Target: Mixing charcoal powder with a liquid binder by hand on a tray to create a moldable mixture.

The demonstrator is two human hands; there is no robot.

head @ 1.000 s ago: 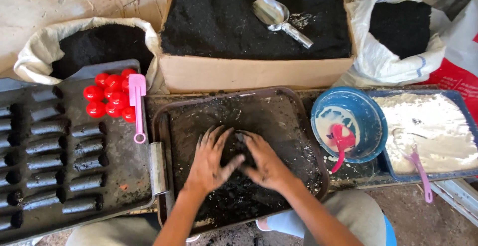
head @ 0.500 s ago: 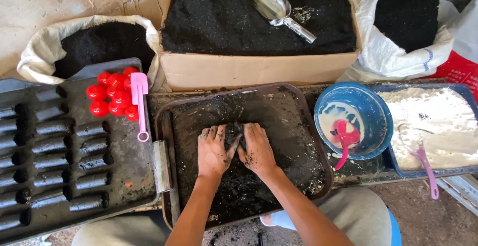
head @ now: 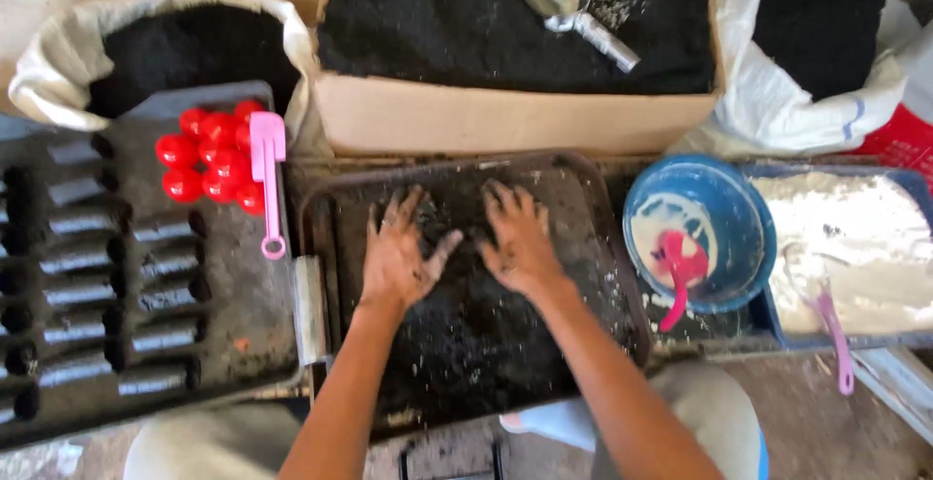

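Both hands have opened since half a second ago: then they were bunched close together over a clump of dark mix, now they lie spread and flat.

Head view, looking down: the left hand (head: 397, 258) and right hand (head: 520, 239) rest palms down, side by side but apart, on the black crumbly mix (head: 466, 334) in a dark metal tray (head: 316, 210). Each grip is apart, fingers splayed, clamped on nothing; both are dusted with the mix. Judging by this, the work looks like pressing or spreading the mix rather than gathering it.

Left of the tray lies a dark mould tray (head: 243, 305) with rows of black tubes (head: 87, 261), a cluster of red caps (head: 209, 154) and a pink scoop (head: 267, 179). Behind stands a cardboard box (head: 505, 116) of black powder with a metal scoop (head: 569, 4), flanked by two white sacks. To the right sits a blue bowl (head: 743, 208) with a red spoon (head: 680, 271), beside a tray of white powder (head: 855, 237).
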